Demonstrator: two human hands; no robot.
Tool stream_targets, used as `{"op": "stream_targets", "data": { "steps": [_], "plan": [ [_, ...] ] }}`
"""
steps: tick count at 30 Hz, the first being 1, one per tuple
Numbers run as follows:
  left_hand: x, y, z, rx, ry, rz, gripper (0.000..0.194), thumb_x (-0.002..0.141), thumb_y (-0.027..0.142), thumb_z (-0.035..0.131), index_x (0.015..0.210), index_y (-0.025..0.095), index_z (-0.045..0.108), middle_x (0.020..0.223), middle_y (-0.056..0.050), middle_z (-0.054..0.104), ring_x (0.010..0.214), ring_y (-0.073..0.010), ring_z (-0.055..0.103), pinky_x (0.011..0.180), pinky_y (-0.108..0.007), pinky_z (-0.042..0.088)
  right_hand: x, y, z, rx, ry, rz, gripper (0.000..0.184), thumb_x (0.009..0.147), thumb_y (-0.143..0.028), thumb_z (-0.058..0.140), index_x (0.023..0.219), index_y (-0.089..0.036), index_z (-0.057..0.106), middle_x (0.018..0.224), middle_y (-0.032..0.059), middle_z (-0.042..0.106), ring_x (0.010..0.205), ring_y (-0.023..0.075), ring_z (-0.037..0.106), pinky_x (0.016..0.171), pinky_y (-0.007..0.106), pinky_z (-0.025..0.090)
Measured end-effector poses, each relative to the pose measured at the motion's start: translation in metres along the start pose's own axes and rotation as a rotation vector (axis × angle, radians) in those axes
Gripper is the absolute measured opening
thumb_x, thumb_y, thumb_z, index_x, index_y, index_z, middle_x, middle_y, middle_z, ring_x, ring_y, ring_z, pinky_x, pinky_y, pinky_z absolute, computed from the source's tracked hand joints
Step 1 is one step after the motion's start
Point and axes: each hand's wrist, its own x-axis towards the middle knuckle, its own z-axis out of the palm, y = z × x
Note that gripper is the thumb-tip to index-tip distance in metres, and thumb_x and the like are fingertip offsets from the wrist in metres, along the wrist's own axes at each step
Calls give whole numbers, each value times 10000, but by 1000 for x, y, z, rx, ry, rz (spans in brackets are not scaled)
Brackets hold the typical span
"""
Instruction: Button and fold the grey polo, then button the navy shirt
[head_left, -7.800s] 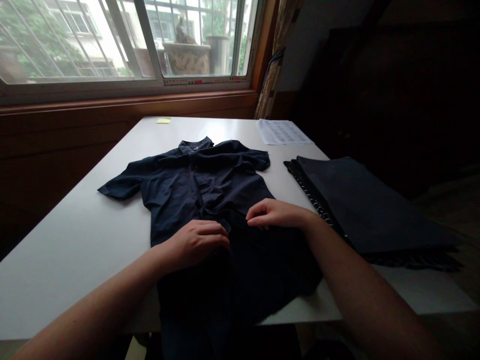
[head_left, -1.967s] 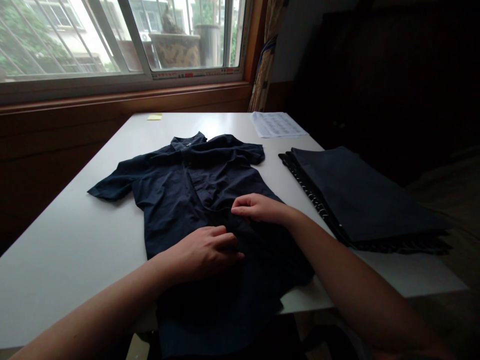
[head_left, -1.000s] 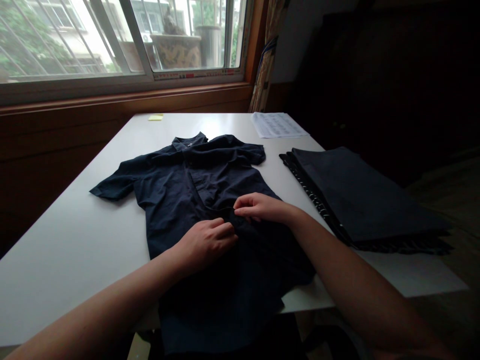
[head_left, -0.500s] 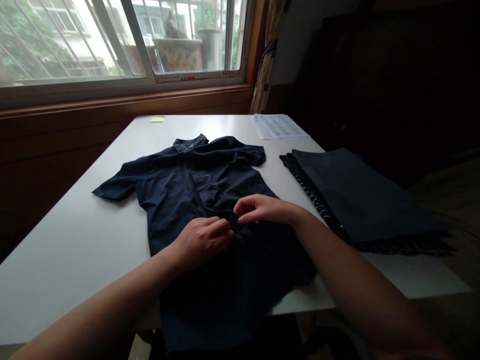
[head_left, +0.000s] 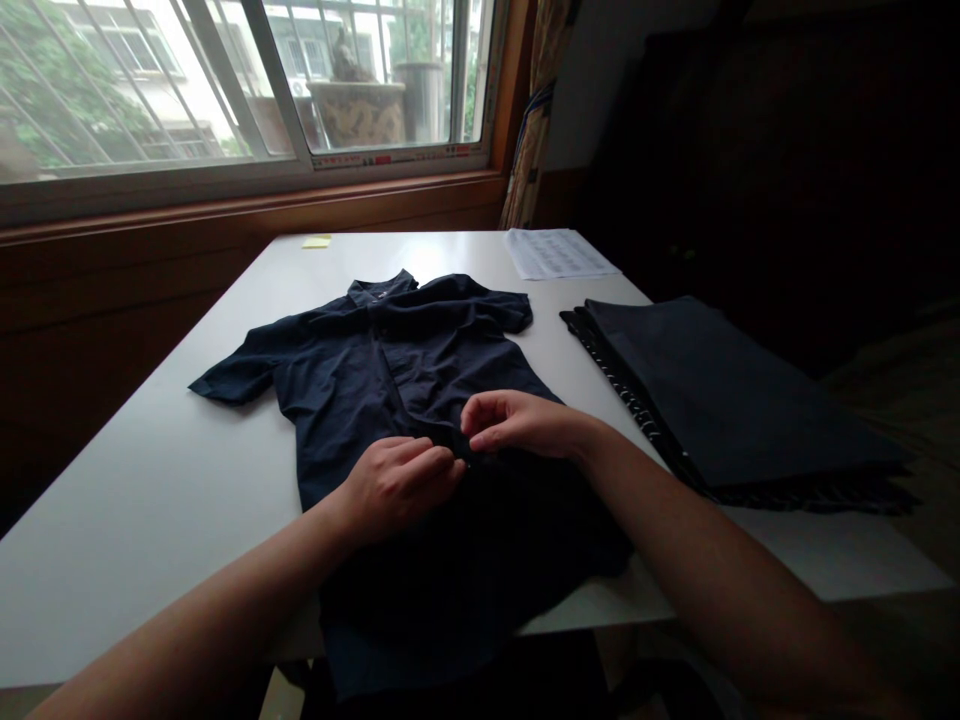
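Note:
A dark navy short-sleeved shirt [head_left: 337,390] lies spread face up, its collar toward the window and its hem hanging over the table's near edge. At the lower front, my left hand [head_left: 401,485] is closed with its fingers pinching the shirt's front edge. Close beside it on the right, my right hand [head_left: 517,425] holds thumb and forefinger together on the same edge of cloth. A tiny pale spot, perhaps a button, shows between the two hands. The cloth under the fingers is too dark to make out in detail.
Right of the shirt lies a stack of folded dark cloth [head_left: 742,390]. Printed sheets [head_left: 562,254] and a yellow sticky note [head_left: 316,242] lie toward the far edge of the white table [head_left: 172,500]. A barred window [head_left: 225,90] and a tied curtain [head_left: 527,150] stand behind.
My right hand has shifted slightly left, nearer my left hand. The cloth pinched between them has moved a little; the shirt otherwise lies as before.

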Motion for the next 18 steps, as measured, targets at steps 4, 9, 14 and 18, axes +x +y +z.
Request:
{"op": "stream_targets", "data": {
  "steps": [4, 9, 14, 18],
  "plan": [
    [-3, 0, 0, -3, 17, 4, 55, 959, 195, 594, 911, 171, 601, 686, 23, 647, 539, -91, 556, 505, -266, 385, 1, 1, 2, 35, -5, 7, 300, 724, -264, 854, 924, -170, 652, 847, -24, 648, 697, 78, 560, 619, 188, 421],
    [-7, -1, 1, -1, 25, -14, 54, 939, 189, 625, 897, 171, 597, 682, 23, 649, 530, -92, 543, 504, -280, 371, 2, 1, 4, 54, -17, -2, 304, 723, -272, 856, 915, -167, 647, 836, -28, 641, 681, 74, 548, 598, 186, 402],
    [-6, -1, 1, 5, 31, -24, 88, 940, 195, 620, 858, 173, 597, 658, 26, 632, 512, -91, 532, 495, -280, 368, 2, 2, 3, 45, -19, -3, 282, 739, -285, 841, 905, -159, 651, 800, -31, 632, 665, 72, 536, 593, 183, 396],
    [-6, -1, 1, -13, 18, -38, 75, 938, 199, 621, 869, 176, 602, 662, 26, 631, 510, -92, 532, 498, -279, 372, 1, 2, 1, 34, -36, -3, 290, 741, -290, 840, 927, -162, 659, 822, -24, 639, 684, 78, 546, 610, 185, 416]
  ]
}}
